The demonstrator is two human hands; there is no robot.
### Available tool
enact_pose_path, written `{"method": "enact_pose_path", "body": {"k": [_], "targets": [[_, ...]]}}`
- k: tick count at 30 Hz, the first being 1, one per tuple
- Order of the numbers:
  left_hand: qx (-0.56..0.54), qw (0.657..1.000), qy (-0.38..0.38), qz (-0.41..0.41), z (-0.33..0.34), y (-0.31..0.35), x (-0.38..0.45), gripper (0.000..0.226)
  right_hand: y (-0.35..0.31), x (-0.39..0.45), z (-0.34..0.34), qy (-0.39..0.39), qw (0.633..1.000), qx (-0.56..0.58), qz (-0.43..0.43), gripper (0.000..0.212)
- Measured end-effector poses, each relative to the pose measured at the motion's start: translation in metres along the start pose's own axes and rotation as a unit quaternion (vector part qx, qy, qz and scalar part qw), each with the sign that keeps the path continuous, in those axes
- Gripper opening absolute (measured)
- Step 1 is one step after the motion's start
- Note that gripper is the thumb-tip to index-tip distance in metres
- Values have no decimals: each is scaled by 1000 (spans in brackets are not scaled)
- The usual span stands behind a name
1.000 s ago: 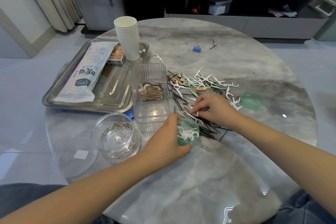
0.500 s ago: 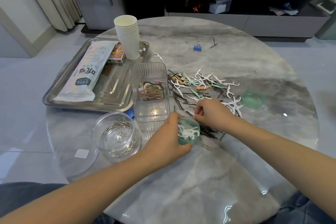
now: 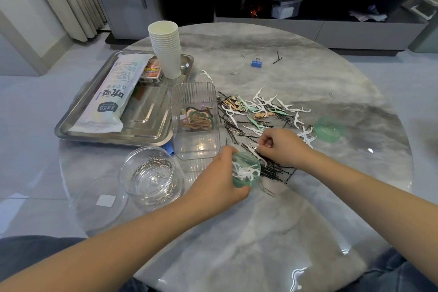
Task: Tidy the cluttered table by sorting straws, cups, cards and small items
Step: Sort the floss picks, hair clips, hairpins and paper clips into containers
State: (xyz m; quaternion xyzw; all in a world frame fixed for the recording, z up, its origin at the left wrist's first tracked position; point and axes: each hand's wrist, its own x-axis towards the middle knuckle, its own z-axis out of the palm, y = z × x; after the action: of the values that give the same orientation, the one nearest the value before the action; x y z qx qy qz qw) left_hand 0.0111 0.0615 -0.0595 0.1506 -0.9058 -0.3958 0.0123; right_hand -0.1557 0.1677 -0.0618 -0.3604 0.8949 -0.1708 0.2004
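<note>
Right hand [image 3: 280, 147], pinching a white floss pick [image 3: 256, 147], has moved to the green container [image 3: 246, 169] gripped by left hand [image 3: 220, 182]; deposit imminent.

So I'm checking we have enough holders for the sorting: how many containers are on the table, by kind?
Metal tray: 1
Clear rectangular box: 1
Clear round tub: 1
Small green tub, held by left hand: 1
Total: 4
</note>
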Motion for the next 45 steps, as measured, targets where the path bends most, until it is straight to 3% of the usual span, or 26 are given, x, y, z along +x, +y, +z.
{"method": "enact_pose_path", "body": {"k": [16, 29, 34, 41, 45], "targets": [[1, 1000, 0, 2, 0, 0, 0, 58, -11, -2, 8, -29, 997, -71, 15, 26], [-5, 1000, 3, 4, 0, -1, 0, 56, -13, 0, 10, -90, 979, -184, -5, 23], [-3, 1000, 3, 6, -1, 0, 0, 56, -9, -2, 9, -85, 981, -174, -7, 5], [0, 1000, 4, 5, 0, -2, 0, 59, -11, -5, -15, -84, 991, -104, 8, 11], [-1, 1000, 4, 4, 2, -1, 1, 62, -31, -29, -59, -102, 990, -84, -49, 24]]}}
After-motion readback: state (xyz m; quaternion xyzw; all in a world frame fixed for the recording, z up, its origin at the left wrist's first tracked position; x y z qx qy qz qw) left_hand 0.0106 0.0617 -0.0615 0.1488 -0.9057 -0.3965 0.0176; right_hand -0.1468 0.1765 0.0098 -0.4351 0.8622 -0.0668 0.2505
